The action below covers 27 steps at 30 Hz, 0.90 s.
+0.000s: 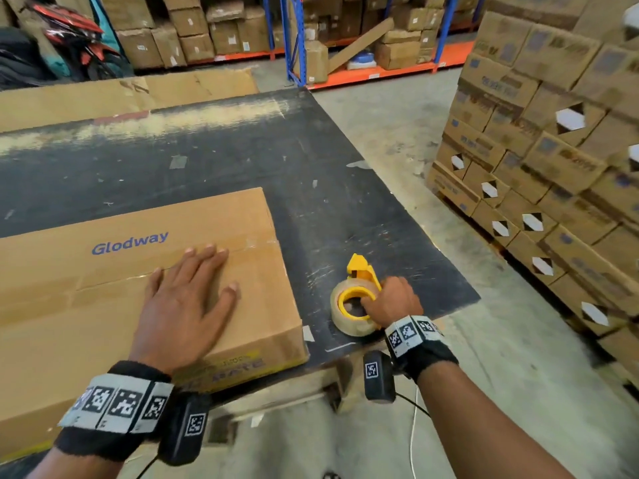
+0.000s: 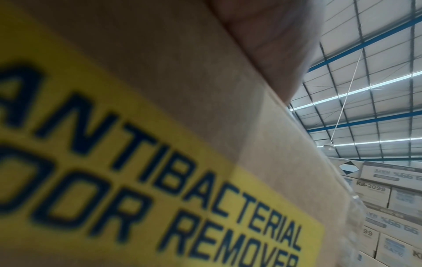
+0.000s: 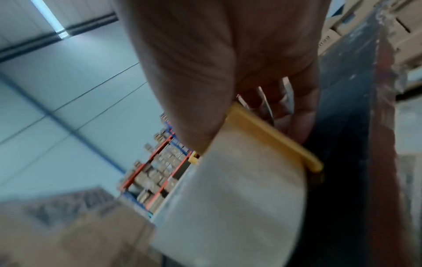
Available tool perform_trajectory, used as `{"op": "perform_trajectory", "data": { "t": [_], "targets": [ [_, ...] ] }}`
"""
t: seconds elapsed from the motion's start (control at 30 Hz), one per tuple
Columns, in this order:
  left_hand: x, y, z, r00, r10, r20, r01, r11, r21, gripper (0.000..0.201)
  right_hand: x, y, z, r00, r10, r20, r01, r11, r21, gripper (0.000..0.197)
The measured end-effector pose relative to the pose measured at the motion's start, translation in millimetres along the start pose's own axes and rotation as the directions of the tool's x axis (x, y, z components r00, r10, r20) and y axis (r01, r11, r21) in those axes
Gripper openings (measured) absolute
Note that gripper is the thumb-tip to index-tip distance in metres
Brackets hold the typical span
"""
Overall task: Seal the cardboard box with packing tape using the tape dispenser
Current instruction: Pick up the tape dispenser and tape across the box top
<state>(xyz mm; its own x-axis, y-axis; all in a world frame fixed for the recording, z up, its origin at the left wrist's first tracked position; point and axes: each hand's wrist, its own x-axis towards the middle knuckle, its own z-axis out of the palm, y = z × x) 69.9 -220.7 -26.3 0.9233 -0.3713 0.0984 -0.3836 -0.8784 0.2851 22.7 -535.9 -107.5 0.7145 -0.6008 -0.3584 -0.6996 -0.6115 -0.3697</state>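
Note:
A closed cardboard box (image 1: 114, 267) printed "Glodway" lies on the black table (image 1: 214, 157), with clear tape over its centre seam at the right end. My left hand (image 1: 188, 300) lies flat on the box top, fingers straight and spread. In the left wrist view the box side (image 2: 160, 126) with a yellow label fills the frame. To the right of the box a yellow tape dispenser (image 1: 356, 295) with a clear tape roll lies on the table. My right hand (image 1: 389, 302) grips it, thumb in the roll's core, fingers curled round the yellow frame (image 3: 269, 137).
Stacked cartons on a pallet (image 1: 539, 167) stand to the right across a concrete aisle. Blue and orange shelving (image 1: 366, 39) with boxes runs along the back. A flat cardboard sheet (image 1: 121, 95) lies at the table's far edge. The table's near right corner (image 1: 473, 299) is close to the dispenser.

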Motion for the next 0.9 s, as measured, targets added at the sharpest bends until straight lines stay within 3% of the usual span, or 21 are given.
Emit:
{"op": "perform_trajectory", "data": {
  "t": [0.07, 0.13, 0.2, 0.27, 0.37, 0.43, 0.53, 0.63, 0.77, 0.9],
  "targets": [
    [1, 0, 1, 1.000, -0.004, -0.002, 0.004, 1.000, 0.010, 0.069, 8, 3, 1, 1.000, -0.009, -0.023, 0.011, 0.997, 0.082, 0.036],
    [1, -1, 1, 1.000, -0.007, -0.004, 0.007, 1.000, 0.015, 0.068, 14, 9, -2, 1.000, 0.007, 0.016, -0.012, 0.948, 0.319, 0.034],
    [1, 0, 0, 1.000, -0.007, -0.008, 0.007, 1.000, 0.013, 0.067, 11, 12, -11, 0.992, -0.013, 0.123, -0.072, 0.749, 0.659, 0.034],
    [1, 1, -1, 1.000, -0.012, -0.011, 0.012, 1.000, 0.009, 0.066, 3, 8, -33, 0.977, -0.090, 0.196, -0.124, 0.506, 0.854, 0.018],
    [1, 2, -1, 1.000, -0.022, -0.009, 0.022, 1.000, 0.013, 0.066, -8, -14, -75, 0.947, -0.314, 0.070, 0.031, 0.305, 0.952, 0.009],
    [1, 1, -2, 1.000, -0.024, -0.007, 0.024, 1.000, 0.010, 0.066, -13, -42, -100, 0.859, -0.507, -0.070, 0.250, 0.297, 0.922, 0.016],
    [1, 1, -1, 1.000, -0.026, -0.013, 0.026, 1.000, 0.011, 0.064, -18, -101, -114, 0.675, -0.698, -0.240, 0.605, 0.338, 0.721, 0.041],
    [1, 0, 2, 0.999, -0.033, -0.039, 0.033, 0.999, 0.006, 0.063, -26, -156, -99, 0.497, -0.831, -0.248, 0.805, 0.336, 0.488, 0.053],
    [1, 0, 4, 0.997, -0.050, -0.065, 0.048, 0.999, -0.022, 0.064, -31, -188, -76, 0.392, -0.906, -0.160, 0.894, 0.333, 0.301, 0.053],
    [-10, -20, -12, 0.997, -0.069, -0.040, 0.065, 0.992, -0.106, 0.068, -26, -192, -70, 0.387, -0.917, -0.095, 0.906, 0.360, 0.223, 0.053]
  ]
}}
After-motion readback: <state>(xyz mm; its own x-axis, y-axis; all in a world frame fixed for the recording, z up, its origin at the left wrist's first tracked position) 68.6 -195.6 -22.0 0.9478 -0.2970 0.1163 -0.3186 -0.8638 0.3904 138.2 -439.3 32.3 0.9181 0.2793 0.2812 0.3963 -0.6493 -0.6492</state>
